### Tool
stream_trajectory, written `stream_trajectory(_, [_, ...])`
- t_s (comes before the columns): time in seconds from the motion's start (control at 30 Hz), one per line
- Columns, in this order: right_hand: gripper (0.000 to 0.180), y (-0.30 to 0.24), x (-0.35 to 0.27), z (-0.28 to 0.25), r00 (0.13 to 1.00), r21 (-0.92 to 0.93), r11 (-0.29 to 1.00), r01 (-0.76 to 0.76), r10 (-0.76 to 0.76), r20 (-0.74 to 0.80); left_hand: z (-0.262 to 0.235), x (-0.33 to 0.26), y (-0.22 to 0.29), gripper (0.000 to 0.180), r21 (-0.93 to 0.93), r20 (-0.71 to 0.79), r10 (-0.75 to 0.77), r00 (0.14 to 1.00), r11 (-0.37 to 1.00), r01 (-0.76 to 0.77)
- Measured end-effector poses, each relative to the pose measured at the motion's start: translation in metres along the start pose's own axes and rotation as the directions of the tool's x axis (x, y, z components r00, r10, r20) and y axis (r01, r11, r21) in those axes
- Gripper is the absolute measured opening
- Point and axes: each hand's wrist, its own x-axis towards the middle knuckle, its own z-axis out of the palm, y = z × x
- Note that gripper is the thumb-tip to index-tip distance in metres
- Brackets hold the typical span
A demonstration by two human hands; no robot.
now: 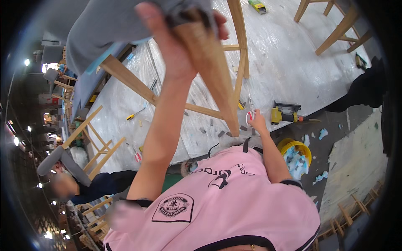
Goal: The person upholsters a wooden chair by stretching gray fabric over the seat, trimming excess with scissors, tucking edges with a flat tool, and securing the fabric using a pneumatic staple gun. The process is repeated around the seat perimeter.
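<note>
Near the top of the view, my left hand [178,52] is wrapped round the upper part of a wooden chair leg [213,77], close beneath a grey upholstered seat [113,23]. Other legs and rails of this chair stretch over the plastic-covered table [284,62]. My right hand [258,122] is lower on the right, at the table's near edge, with its fingers closed on the red and white handles of a pair of scissors [250,117]. The blades point away from me. Small dark grey pieces [221,134] are scattered by the leg's lower end.
Right of the scissors lies a yellow and black nail gun [284,113]. Below it stands a yellow bucket [309,154] of blue-white scraps. A yellow screwdriver [133,115] and more red-handled scissors [137,157] lie leftward. At left, a co-worker [96,186] is beside another chair [94,144].
</note>
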Motion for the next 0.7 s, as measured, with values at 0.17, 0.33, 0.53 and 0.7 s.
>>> stream_trajectory(0.17, [0.069,-0.007,-0.112,0.003,0.993,0.586,0.802,-0.12,0.096,0.071,0.032,-0.059,-0.011,0.072,0.249,-0.602,0.163,0.782,0.968,-0.01])
stream_trajectory(0.33, [0.065,-0.051,-0.172,-0.069,0.955,0.774,0.612,0.166,0.096,-0.281,0.059,-0.049,-0.023,0.05,0.301,-0.593,0.489,0.64,0.872,-0.387])
stream_trajectory(0.53, [0.058,-0.104,-0.222,-0.076,0.887,0.823,0.473,0.315,0.161,-0.432,0.074,-0.067,-0.004,0.047,0.02,-0.564,0.237,0.791,0.962,-0.274])
stream_trajectory(0.7, [0.046,-0.211,-0.223,-0.127,0.779,0.638,0.579,0.507,0.007,-0.626,0.071,-0.078,0.001,0.04,0.042,-0.507,0.188,0.841,0.98,-0.194])
